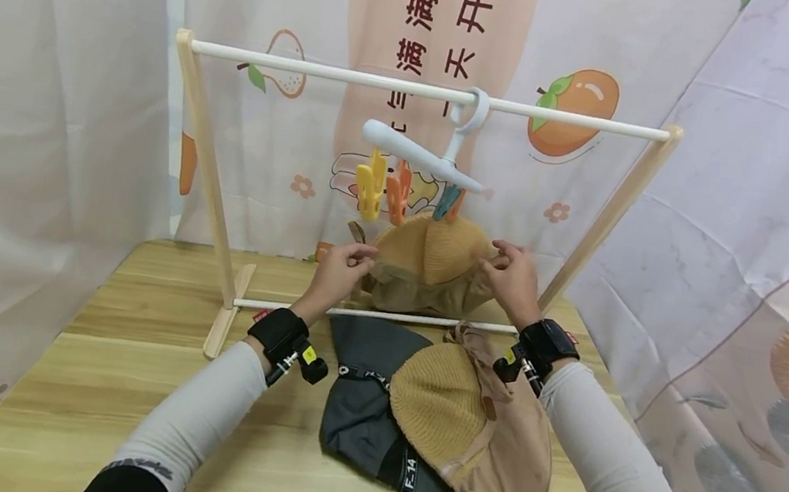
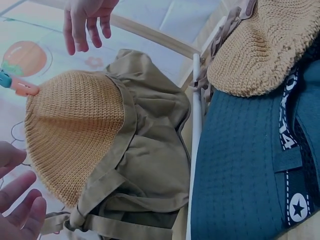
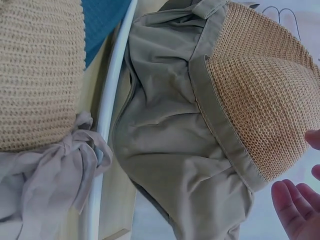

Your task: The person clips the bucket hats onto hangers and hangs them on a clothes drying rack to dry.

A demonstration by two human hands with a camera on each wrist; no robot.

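Note:
A sun hat with a tan knitted crown and an olive cloth brim hangs at the back, behind the rack's lower rail. The orange part of a teal-and-orange clip meets its crown top. My left hand is at the hat's left edge, fingers loosely bent; the left wrist view shows nothing gripped. On the other side, my right hand has its fingers spread beside the crown, holding nothing in the right wrist view. Above the hat, a pale blue hanger tilts down to the right.
The white rail of a wooden-legged rack carries the hanger. Yellow and orange clips hang on its left. In front lie a dark blue-grey hat and a tan hat with a pinkish-brown brim, overlapping on the wooden table.

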